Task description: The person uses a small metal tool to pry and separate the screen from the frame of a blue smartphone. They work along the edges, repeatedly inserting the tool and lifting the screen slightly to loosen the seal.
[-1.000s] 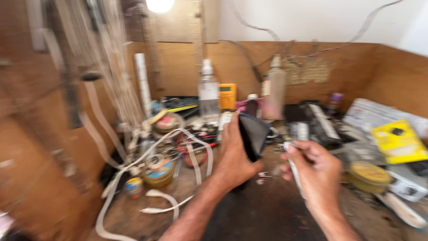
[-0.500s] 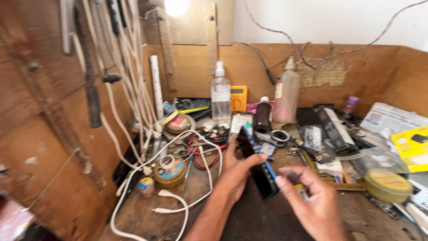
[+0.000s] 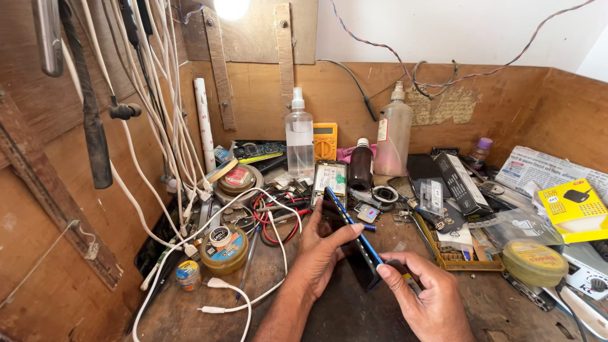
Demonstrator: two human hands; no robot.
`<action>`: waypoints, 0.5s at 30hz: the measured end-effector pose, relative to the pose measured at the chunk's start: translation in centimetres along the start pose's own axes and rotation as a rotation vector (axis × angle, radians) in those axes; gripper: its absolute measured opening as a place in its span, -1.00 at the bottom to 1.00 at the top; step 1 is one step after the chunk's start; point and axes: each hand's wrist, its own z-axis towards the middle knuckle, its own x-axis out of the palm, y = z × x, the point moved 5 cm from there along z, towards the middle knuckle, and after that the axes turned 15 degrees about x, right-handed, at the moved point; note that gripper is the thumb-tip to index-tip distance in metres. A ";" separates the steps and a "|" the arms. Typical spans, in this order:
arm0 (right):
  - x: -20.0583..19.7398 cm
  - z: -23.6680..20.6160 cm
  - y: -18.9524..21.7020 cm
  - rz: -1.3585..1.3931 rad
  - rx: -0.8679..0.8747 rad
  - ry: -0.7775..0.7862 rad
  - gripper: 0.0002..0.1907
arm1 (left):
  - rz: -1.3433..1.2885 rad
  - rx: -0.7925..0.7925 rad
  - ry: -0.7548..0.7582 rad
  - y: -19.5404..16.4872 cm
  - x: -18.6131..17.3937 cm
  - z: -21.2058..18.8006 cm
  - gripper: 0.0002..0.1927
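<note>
A cluttered wooden workbench (image 3: 190,310) with white cables. Near the middle, the left hand (image 3: 323,250) holds a dark, flat, blue-edged phone (image 3: 351,244); the right hand (image 3: 427,294) pinches its near end.

Black phone (image 3: 354,250) with a bright blue edge, showing between the hands. Clear spray bottle (image 3: 299,136) wearing a white nozzle; cloudy whitish bottle (image 3: 393,133) carrying a red and white label. Small dark brown bottle (image 3: 361,166) topped by a white cap. Yellow-orange multimeter (image 3: 325,140). White cables (image 3: 190,190) trailing across the brown wooden bench (image 3: 190,310), red wires mixing in. Yellow box (image 3: 575,209) showing a black picture. Round yellow tin (image 3: 533,261). Purple-capped vial (image 3: 481,152).
</note>
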 end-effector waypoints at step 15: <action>-0.8 -0.6 -0.6 0.069 0.099 -0.099 -0.82 | -0.079 -0.036 -0.055 0.3 -0.9 0.1 -0.16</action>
